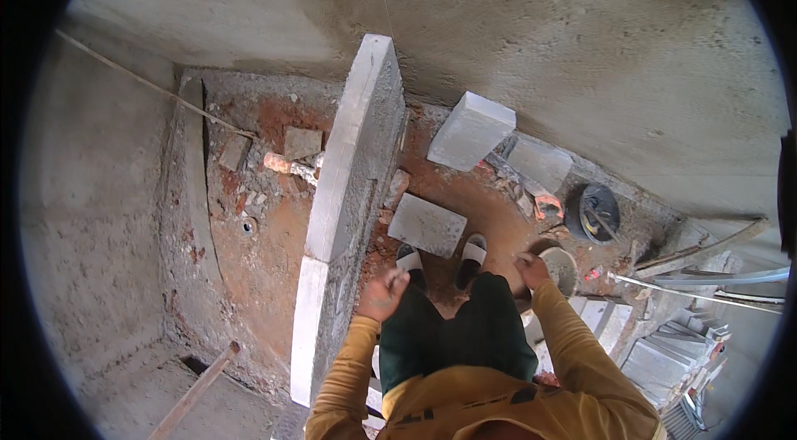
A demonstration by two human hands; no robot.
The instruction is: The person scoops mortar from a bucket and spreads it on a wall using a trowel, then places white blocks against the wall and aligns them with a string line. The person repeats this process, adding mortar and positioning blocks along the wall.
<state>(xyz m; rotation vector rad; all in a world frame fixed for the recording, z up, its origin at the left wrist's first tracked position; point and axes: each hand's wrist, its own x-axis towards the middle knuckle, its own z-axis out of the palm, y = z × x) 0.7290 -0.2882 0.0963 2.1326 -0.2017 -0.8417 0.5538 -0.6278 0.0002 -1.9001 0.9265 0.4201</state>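
My left hand point(383, 294) is closed with curled fingers, beside the right face of a low wall of pale grey blocks point(344, 158). Whatever it may hold is hidden. Over by the round bucket point(561, 269), my right hand point(531, 271) is also closed, close to the rim. I cannot tell whether it grips the bucket or anything else. Between my hands are my knees in dark green trousers. A loose pale block point(427, 225) lies flat on the reddish dirt just ahead of my feet.
Against the far wall stand an upright block point(471, 131) and another block point(540, 163). A handsaw with an orange handle point(548, 207) lies near a black tub point(594, 214) holding tools. Stacked pale slabs point(668, 361) and strips are at the right. Rubble point(303, 143) lies left of the wall.
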